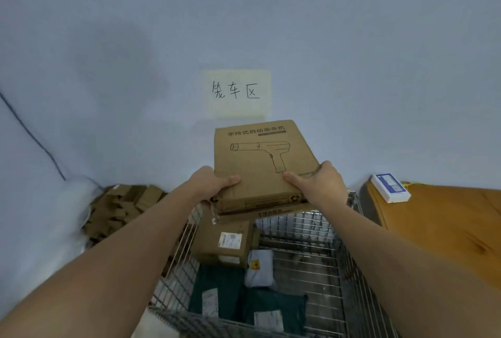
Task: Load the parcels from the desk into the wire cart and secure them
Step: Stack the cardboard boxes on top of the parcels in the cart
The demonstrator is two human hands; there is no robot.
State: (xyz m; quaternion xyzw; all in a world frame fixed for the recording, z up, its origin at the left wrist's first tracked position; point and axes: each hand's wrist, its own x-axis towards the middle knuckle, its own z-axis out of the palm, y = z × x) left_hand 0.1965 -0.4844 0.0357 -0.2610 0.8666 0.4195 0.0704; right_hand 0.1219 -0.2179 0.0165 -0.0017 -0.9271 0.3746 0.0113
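Both my hands hold a flat brown cardboard box (pixel 263 158) printed with a gun-shaped device, above the far end of the wire cart (pixel 320 232). My left hand (pixel 210 184) grips its near left corner and my right hand (pixel 317 183) grips its near right edge, thumbs on top. A second flat box (pixel 273 213) sits directly under it. Inside the cart lie a brown labelled carton (pixel 225 240), a grey bag parcel (pixel 260 267) and two dark green bag parcels (pixel 217 291).
A wooden desk (pixel 447 223) stands right of the cart with a small white and blue box (pixel 390 187) on its far corner. Flattened cardboard pieces (pixel 122 207) are heaped on the floor at the left. A paper sign (pixel 235 92) is stuck on the blue wall.
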